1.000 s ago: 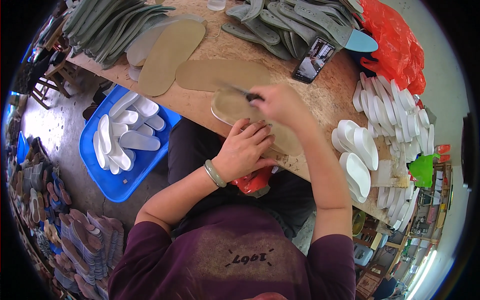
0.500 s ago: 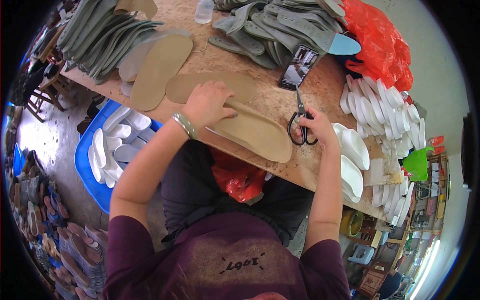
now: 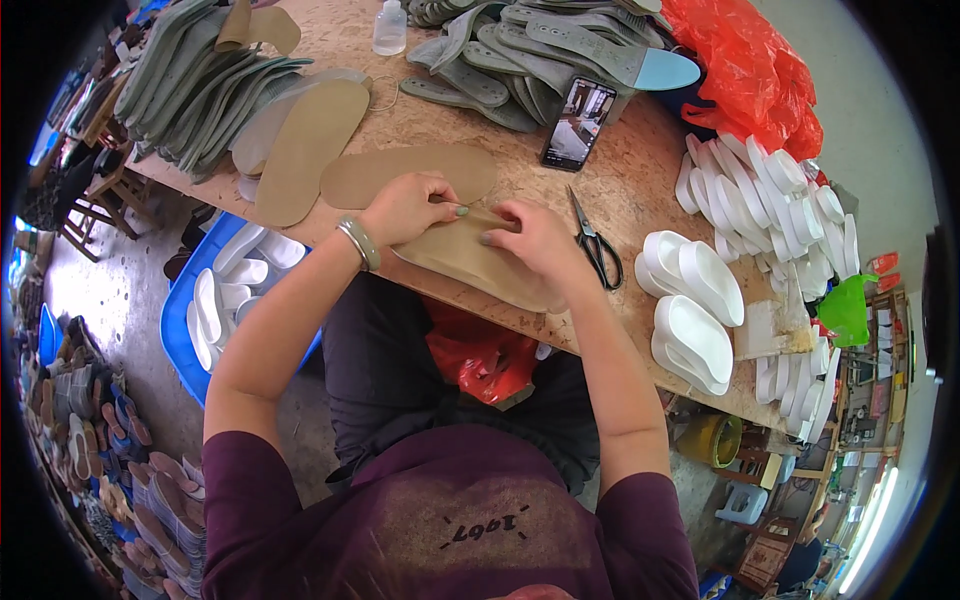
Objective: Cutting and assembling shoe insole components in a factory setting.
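We see that the black-handled steel scissors [image 3: 594, 242], gripped in the right hand half a second ago, now lie released on the chipboard worktable [image 3: 640, 180], just beside that hand. The right hand [image 3: 535, 245] has come over onto the tan, sole-shaped leather insole piece [image 3: 470, 262] at the table's near edge, fingers bent and pinching its upper edge. The left hand [image 3: 405, 208], which lay flat and spread before, now pinches the same edge, fingertips almost meeting the right's. Further tan sole-shaped cut-outs [image 3: 310, 150] lie beyond on the table, with grey insole stacks [image 3: 190, 80], a dark smartphone [image 3: 577, 125], a small clear bottle [image 3: 389, 28], white moulded sole parts [image 3: 700, 290] and an orange plastic bag [image 3: 750, 60]. Below the table stands a blue crate [image 3: 180, 330] of white parts; shoes line the floor at left.
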`<action>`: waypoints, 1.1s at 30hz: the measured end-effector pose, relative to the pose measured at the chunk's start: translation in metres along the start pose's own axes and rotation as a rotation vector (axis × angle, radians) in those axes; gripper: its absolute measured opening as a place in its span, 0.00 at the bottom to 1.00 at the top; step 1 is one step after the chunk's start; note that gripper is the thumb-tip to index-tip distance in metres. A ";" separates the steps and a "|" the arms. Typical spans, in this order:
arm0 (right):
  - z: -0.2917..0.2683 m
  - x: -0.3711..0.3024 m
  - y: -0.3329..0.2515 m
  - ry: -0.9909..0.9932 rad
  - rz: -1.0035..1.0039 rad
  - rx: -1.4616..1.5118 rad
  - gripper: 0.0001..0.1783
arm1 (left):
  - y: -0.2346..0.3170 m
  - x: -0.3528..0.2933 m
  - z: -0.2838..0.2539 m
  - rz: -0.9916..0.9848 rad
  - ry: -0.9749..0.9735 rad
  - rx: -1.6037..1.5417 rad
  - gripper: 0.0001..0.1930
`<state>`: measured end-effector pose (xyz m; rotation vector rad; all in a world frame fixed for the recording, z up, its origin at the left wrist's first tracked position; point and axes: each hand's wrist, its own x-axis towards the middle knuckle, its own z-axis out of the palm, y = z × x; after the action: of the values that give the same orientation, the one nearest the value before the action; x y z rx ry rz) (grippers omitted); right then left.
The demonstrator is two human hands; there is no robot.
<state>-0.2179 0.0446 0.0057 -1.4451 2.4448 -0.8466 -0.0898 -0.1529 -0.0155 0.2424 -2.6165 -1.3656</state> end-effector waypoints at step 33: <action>0.001 -0.010 0.039 -0.318 0.211 0.583 0.09 | 0.037 -0.036 0.015 -0.115 -0.121 0.032 0.11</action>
<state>-0.2411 0.0667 -0.0181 -0.9977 1.8573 -1.0656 -0.0606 -0.1115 0.0034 0.3296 -2.7648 -1.4175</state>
